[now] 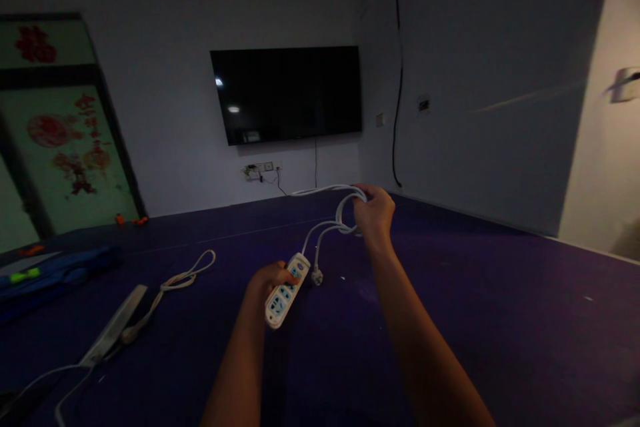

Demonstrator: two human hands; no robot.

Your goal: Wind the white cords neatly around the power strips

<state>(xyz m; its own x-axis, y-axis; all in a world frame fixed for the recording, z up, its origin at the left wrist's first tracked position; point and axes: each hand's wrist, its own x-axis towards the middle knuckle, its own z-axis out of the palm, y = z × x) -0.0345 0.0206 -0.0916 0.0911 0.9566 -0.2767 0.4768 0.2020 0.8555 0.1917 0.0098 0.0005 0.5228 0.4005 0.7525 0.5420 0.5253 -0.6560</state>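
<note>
Purple spread from wall to wall

A broad, dark purple surface (500, 320) fills the room in front of me; whether it's a worktop or the floor, I can't tell. Over on the left a white power strip (114, 327) lies on it, a pale looped cord (177, 280) just beside. Further back sits a heap of blue cloth (75, 270), with small orange objects (141, 221) near the far edge. A few pale specks (589, 298) dot the purple.
</note>
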